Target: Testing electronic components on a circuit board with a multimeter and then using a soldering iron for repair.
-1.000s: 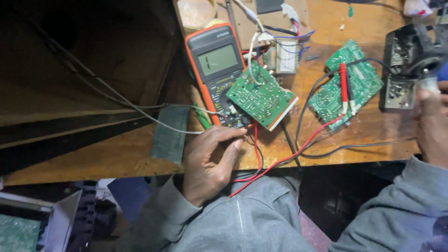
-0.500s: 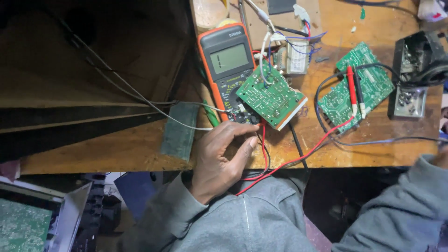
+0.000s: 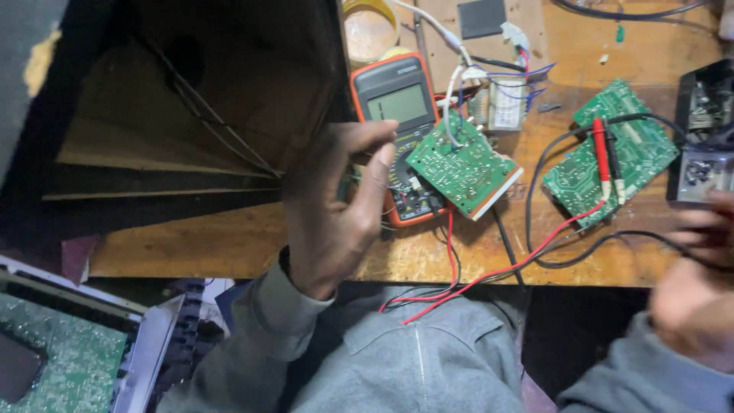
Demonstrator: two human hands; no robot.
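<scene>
Head view: the left hand (image 3: 336, 206) hung raised over the table (image 3: 229, 245) edge, thumb and forefinger pinched, though what they pinched was too small to tell. The orange multimeter (image 3: 394, 99) lay just at its two o'clock, long axis running twelve to six, a green circuit board (image 3: 464, 164) covering its lower right. The right hand (image 3: 699, 283), blurred at four o'clock, rested near a black unit (image 3: 703, 130); its grip was unclear.

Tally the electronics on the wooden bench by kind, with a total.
Green circuit boards: 2, one overlapping the multimeter, one to its right.
Orange multimeter: 1, behind the raised left hand.
Test probes: 2, red and black, lying on the right board.
Small transformer: 1.
Total: 6
</scene>
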